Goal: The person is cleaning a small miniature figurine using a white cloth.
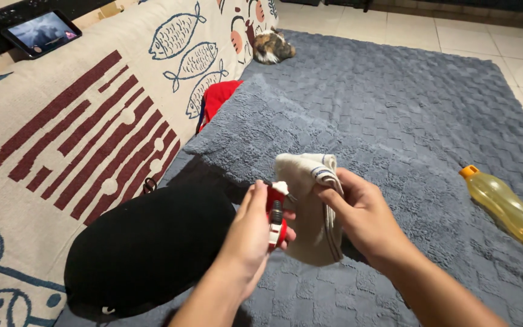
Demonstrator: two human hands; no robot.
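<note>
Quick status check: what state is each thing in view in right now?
Left hand: gripping a red tool.
Right hand: holding a cream cloth, bunched.
Yellow bottle: lying on its side, capped.
Tablet: screen lit.
Cat: curled up on the grey blanket.

A grey textured blanket [394, 103] is spreading across pale floor tiles [455, 30], while a cream sofa cover [80, 121] printed with fish and maroon stripes is draping at the left. A cat [272, 46] is curling up at the blanket's far edge under dim indoor light.
</note>
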